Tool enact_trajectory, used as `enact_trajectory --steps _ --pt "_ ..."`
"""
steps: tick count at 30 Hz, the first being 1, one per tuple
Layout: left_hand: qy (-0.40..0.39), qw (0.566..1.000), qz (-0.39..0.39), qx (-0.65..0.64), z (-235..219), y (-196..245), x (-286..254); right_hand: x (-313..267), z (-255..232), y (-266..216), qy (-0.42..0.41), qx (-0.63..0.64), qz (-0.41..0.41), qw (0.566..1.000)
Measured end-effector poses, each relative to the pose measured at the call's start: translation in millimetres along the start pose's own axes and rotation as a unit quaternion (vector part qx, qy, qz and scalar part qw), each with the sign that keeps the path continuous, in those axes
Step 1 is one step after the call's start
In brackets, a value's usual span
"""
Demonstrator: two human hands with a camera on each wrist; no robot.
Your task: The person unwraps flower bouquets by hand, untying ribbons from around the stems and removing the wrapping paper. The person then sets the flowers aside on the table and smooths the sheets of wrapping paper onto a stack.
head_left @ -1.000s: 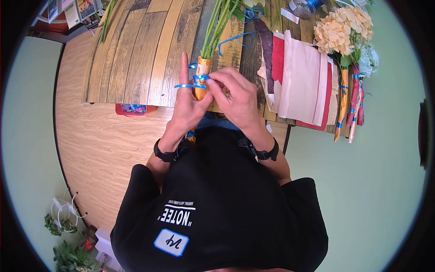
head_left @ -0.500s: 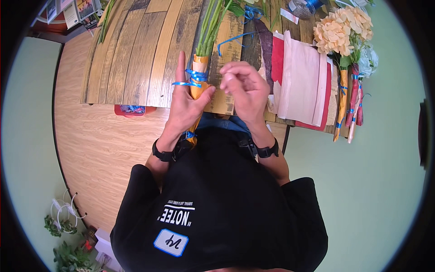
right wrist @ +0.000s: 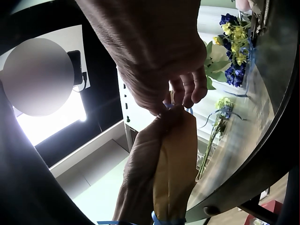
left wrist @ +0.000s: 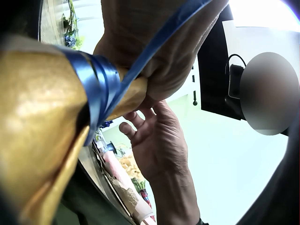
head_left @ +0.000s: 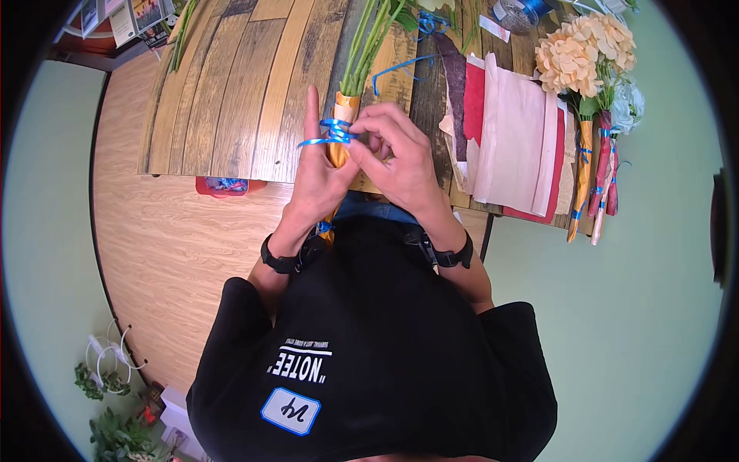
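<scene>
A bundle of green flower stems (head_left: 362,58) has its lower part wrapped in golden-orange paper (head_left: 339,158), which runs down toward the person's body. My left hand (head_left: 317,181) grips this wrapped part, index finger pointing straight up alongside and thumb on the other side. Shiny blue ribbon (head_left: 336,131) goes several turns round the upper wrap, and one end sticks out to the left across the index finger. From the right, my right hand (head_left: 400,158) pinches the ribbon at the wrap with thumb and fingertips. Another blue ribbon band (left wrist: 97,89) circles the paper in the left wrist view.
Sheets of pink and red paper (head_left: 514,131) are stacked to the right on the wooden table (head_left: 231,108). Past them lie finished wrapped stems with peach flowers (head_left: 573,61). A ribbon spool (head_left: 517,14) is at the back. Below the front edge stands a red bin (head_left: 223,186).
The right hand let go and drew off to the right, then returned to the ribbon at the wrap. More ribbon turns now show together. The left hand kept its grip.
</scene>
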State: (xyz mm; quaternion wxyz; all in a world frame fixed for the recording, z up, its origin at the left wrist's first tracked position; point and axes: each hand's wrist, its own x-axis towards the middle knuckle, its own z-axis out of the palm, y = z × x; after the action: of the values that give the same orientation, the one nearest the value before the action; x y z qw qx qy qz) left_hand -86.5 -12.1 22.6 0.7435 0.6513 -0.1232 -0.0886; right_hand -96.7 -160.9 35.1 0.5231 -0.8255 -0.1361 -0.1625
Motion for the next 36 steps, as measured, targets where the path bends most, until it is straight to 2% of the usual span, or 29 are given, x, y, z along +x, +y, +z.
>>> enact_trajectory --steps 4,6,7,9,11,13,15,18,20,23,27,30,34,35,36 --pt "-0.006 0.998 0.013 0.057 -2 3 0 -1 0 4 -0.008 0.032 -0.002 0.999" --pt "-0.005 1.0 0.009 0.028 -3 1 0 0 1 11 -0.005 0.194 0.053 0.98" --pt "-0.004 1.0 0.003 -0.001 -3 1 -1 0 0 12 -0.006 0.194 0.054 0.98" --pt "-0.002 1.0 0.011 0.006 -1 3 0 1 -2 14 -0.008 0.346 0.117 0.931" --pt "0.001 1.0 0.019 0.015 -3 4 1 2 -4 12 -0.003 0.381 0.121 0.917" --pt "-0.006 1.0 -0.017 -0.004 -6 3 1 4 -10 10 0.003 0.415 0.127 0.901" --pt "0.001 0.999 -0.02 0.028 -10 0 2 6 -20 11 -0.003 0.488 0.122 0.864" --pt "0.018 0.998 -0.024 0.058 -14 -3 2 11 -37 7 0.043 0.475 0.112 0.872" --pt "0.026 0.998 -0.024 0.054 -17 -2 3 11 -52 7 0.065 0.492 0.109 0.861" --pt "0.027 0.996 -0.055 0.07 -23 1 3 15 -74 0 0.107 0.483 0.095 0.864" --pt "0.034 0.993 -0.04 0.109 -21 -2 7 17 -82 -6 0.109 0.484 0.097 0.863" --pt "0.033 0.992 -0.042 0.117 -21 -3 8 15 -90 -18 0.111 0.482 0.067 0.866" --pt "0.03 0.987 -0.05 0.152 -20 -11 7 17 -97 -35 0.074 0.444 0.014 0.893" --pt "0.03 0.987 -0.049 0.151 -18 -12 8 23 -90 -52 0.105 0.325 0.057 0.938" --pt "0.034 0.989 -0.038 0.136 -15 -13 8 27 -86 -62 0.135 0.2 0.1 0.965"
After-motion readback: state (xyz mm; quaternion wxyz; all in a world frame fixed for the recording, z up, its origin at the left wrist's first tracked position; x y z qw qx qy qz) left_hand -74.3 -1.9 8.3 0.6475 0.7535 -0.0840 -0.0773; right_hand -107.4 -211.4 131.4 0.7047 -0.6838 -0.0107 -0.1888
